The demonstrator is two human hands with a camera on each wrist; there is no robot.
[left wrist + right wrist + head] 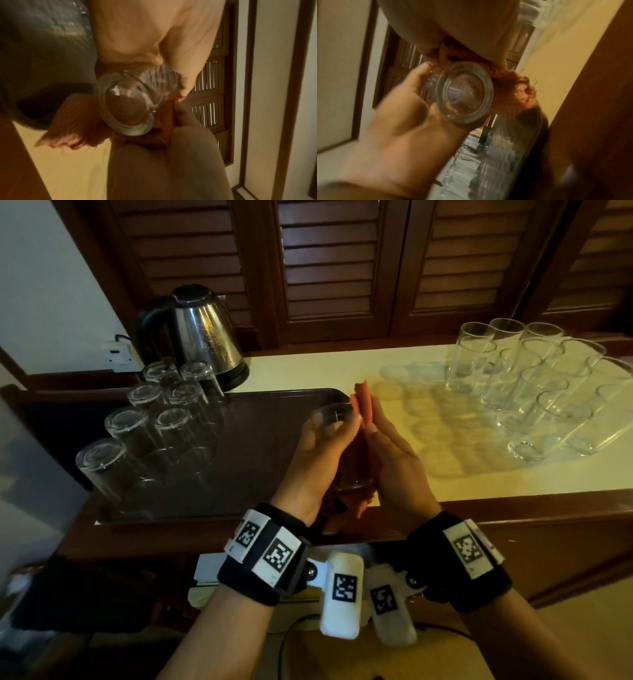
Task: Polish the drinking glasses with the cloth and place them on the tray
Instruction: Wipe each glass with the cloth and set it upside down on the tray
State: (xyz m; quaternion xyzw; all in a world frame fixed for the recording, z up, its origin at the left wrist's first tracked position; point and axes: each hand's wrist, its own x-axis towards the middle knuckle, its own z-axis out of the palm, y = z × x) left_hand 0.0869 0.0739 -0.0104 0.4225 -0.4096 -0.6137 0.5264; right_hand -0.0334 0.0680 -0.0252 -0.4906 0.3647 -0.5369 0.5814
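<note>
My left hand (pixel 325 440) grips a clear drinking glass (pixel 332 414) at chest height, over the right end of the dark brown tray (pixel 267 460). Against the glass's right side my right hand (pixel 390 457) holds an orange cloth (pixel 362 402), which pokes out above the fingertips and below the palm. In the left wrist view the thick base of the glass (pixel 130 108) faces the camera, with the cloth (pixel 75 121) wrapped behind it. The right wrist view shows the same glass (pixel 465 92) between my left hand (pixel 399 115) and the cloth (pixel 517 92).
Several glasses (pixel 150 419) stand upside down on the tray's left half. Several upright glasses (pixel 534 385) crowd the cream counter at the right. A steel kettle (pixel 202 333) stands behind the tray. Louvred wooden doors back the counter.
</note>
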